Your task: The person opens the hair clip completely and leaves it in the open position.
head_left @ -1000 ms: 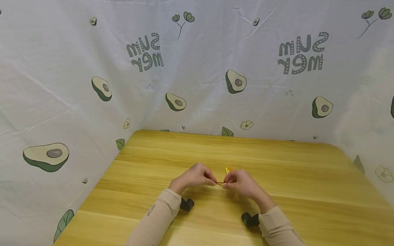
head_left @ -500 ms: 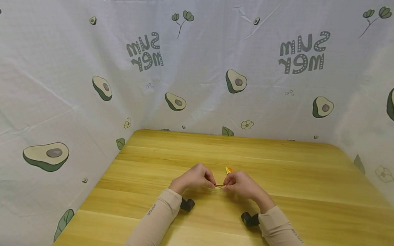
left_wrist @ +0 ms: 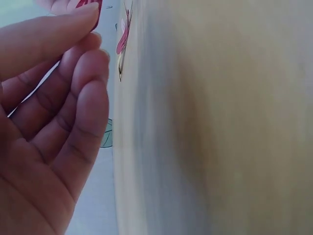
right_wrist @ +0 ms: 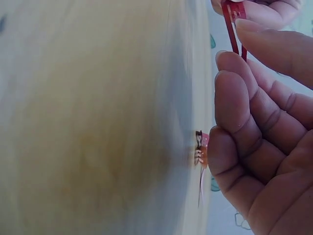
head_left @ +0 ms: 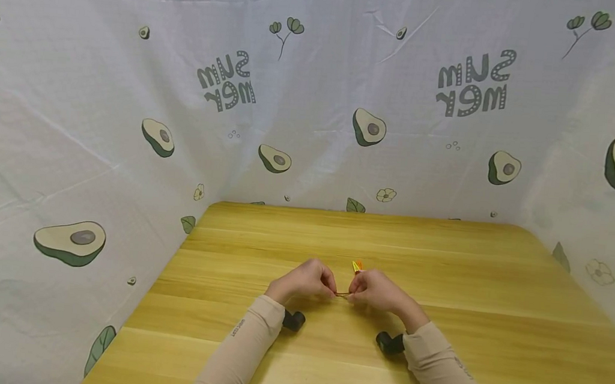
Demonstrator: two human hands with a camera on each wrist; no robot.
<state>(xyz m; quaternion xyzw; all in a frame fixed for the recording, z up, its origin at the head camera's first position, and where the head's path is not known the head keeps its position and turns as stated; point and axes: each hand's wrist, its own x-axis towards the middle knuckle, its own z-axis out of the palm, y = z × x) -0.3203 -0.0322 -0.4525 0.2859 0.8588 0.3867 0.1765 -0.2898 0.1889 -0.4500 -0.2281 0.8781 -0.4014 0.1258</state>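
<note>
A thin red piece (head_left: 342,294) is stretched between my two hands over the middle of the table. In the right wrist view this red piece (right_wrist: 234,13) looks flat and band-like, with a long slit and pale marks. My left hand (head_left: 307,279) pinches its left end between thumb and fingertips. At its right end, the thumb and fingers of my right hand (head_left: 378,291) pinch it too. Just beyond the right hand lie a small yellow pointed piece (head_left: 355,267) and an orange one (head_left: 359,263), partly hidden by that hand.
The yellow wood-grain table (head_left: 443,263) reaches back to a white cloth (head_left: 315,96) printed with avocados, which also hangs along both sides. Black wrist camera mounts (head_left: 294,320) stick out under each forearm.
Both hands have come slightly nearer, lowering the red piece a little in the head view. A bit more of the yellow and orange pieces shows behind the right hand.
</note>
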